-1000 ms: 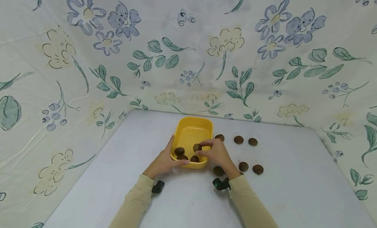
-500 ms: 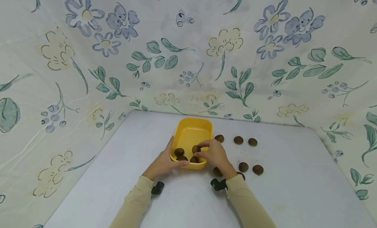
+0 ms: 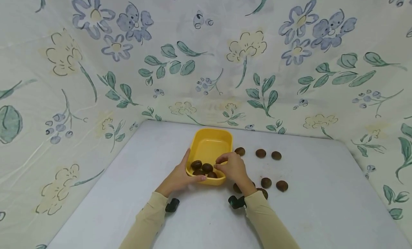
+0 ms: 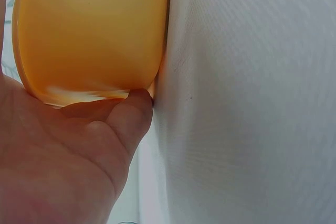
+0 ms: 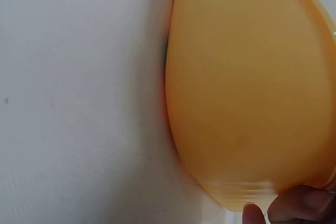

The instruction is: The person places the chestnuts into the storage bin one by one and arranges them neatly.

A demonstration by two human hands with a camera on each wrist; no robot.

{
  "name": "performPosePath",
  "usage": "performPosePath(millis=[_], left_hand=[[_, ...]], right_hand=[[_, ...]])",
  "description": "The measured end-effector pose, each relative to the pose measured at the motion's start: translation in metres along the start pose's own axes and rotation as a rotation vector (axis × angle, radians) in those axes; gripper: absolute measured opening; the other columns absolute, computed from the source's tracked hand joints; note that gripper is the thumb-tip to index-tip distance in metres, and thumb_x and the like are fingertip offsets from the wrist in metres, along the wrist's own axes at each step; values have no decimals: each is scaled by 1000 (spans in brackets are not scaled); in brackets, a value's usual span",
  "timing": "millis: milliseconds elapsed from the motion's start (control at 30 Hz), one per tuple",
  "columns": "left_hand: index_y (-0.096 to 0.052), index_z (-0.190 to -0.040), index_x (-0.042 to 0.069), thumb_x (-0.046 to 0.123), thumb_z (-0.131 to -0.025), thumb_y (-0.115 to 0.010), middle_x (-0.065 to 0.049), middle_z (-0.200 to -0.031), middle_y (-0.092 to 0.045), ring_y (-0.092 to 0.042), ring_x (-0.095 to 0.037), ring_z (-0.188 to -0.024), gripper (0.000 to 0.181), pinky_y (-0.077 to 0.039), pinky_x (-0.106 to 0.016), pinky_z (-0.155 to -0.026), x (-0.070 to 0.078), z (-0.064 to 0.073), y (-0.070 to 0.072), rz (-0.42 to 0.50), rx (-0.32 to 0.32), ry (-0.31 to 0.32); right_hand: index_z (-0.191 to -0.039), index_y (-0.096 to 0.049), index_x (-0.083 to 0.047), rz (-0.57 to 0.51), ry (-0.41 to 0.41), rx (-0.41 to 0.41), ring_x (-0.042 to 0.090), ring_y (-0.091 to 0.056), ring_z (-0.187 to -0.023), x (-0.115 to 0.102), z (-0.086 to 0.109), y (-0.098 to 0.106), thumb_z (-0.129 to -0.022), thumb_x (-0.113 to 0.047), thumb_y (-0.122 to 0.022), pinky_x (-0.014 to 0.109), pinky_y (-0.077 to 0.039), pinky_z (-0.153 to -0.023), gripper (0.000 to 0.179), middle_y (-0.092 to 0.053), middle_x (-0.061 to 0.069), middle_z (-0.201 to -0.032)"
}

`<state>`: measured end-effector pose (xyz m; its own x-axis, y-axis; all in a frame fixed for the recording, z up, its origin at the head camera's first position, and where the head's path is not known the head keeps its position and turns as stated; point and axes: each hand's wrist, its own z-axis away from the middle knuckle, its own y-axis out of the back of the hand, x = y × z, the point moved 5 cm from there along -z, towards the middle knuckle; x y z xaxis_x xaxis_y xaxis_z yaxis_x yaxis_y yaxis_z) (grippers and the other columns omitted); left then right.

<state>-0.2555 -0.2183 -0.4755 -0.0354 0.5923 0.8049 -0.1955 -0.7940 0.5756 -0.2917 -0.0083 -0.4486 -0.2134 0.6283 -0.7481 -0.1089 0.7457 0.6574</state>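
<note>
A yellow plastic container (image 3: 210,146) sits on the white table, with several brown chestnuts (image 3: 207,168) grouped at its near end. My left hand (image 3: 180,175) grips its near left corner, thumb along the front rim and fingers against the left side. In the left wrist view, that hand (image 4: 63,156) is close against the container's yellow wall (image 4: 94,35). My right hand (image 3: 234,168) reaches over the right rim with thumb and fingers slightly apart and holds nothing. The nearest chestnut in the container lies just left of its fingertips.
To the right of the container, several more chestnuts (image 3: 266,183) are scattered on the white table (image 3: 322,192), some partly hidden by my right wrist. Dark devices (image 3: 172,205) are worn at both wrists. Floral cloth (image 3: 206,63) encloses the table's back and sides.
The chestnut pinched in my right hand has been let go and now lies among the others at the container's near end. My left hand keeps its place.
</note>
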Motion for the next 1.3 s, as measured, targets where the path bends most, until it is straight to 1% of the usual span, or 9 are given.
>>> performPosePath(millis=[233,467,533,667,800,933,1033,1167,1300], left_hand=[[4,-168,21,57,-76,-87,-19,-171,-24,-32,-39,-156,134,-32,-62,-124,2,3,1,10,4,-3],[5,-168,21,57,-76,-86,-18,-172,-23,-31,-39,-157,134,-31,-62,-125,-1,2,0,11,-2,0],[4,-168,21,57,-76,-86,-18,-172,-23,-30,-39,-157,134,-30,-62,-125,-1,2,-1,7,-2,4],[4,-168,22,58,-76,-86,-18,-172,-24,-30,-39,-157,134,-29,-62,-125,0,2,0,-1,4,2],[4,-168,24,58,-75,-86,-17,-172,-23,-29,-39,-158,134,-28,-62,-126,1,3,0,-3,9,2],[5,-168,24,60,-74,-86,-17,-172,-22,-28,-39,-158,135,-27,-62,-126,0,2,-1,1,9,-8],[5,-168,24,61,-74,-86,-18,-172,-22,-28,-39,-158,136,-27,-62,-127,1,2,-2,-2,6,-17],[5,-168,23,57,-76,-86,-18,-172,-22,-28,-39,-158,134,-27,-61,-127,1,1,-1,-5,6,-19],[5,-168,22,55,-77,-86,-17,-173,-21,-27,-39,-158,134,-27,-61,-127,1,1,1,-3,5,-19]], right_hand=[[-99,-82,-10,-5,-24,-28,20,-73,-93,0,0,0,-89,-20,-82,36,-63,-82,14,-81,4,-99],[-106,-82,-11,-4,-18,-18,26,-71,-111,2,1,12,-91,-25,-80,45,-61,-97,20,-80,4,-109],[-106,-82,-11,-18,-14,19,27,-70,-114,2,1,23,-92,-26,-80,47,-59,-101,21,-80,5,-112],[-108,-81,-10,-101,-11,97,29,-71,-110,4,0,53,-93,-25,-78,49,-58,-101,21,-80,9,-111],[-112,-80,-8,-157,2,148,31,-68,-111,11,3,83,-94,-25,-77,40,-55,-95,24,-80,12,-111],[-117,-78,-7,-133,16,178,30,-65,-104,23,9,109,-95,-28,-76,28,-50,-82,31,-78,14,-115],[-119,-77,-6,-100,20,189,26,-64,-91,34,17,126,-96,-28,-75,27,-51,-73,32,-78,16,-116],[-119,-76,-5,-51,19,187,26,-66,-88,51,30,142,-97,-28,-73,27,-52,-70,32,-77,17,-115],[-119,-76,-3,4,18,195,29,-69,-98,67,44,154,-98,-25,-72,28,-53,-77,30,-77,18,-113]])
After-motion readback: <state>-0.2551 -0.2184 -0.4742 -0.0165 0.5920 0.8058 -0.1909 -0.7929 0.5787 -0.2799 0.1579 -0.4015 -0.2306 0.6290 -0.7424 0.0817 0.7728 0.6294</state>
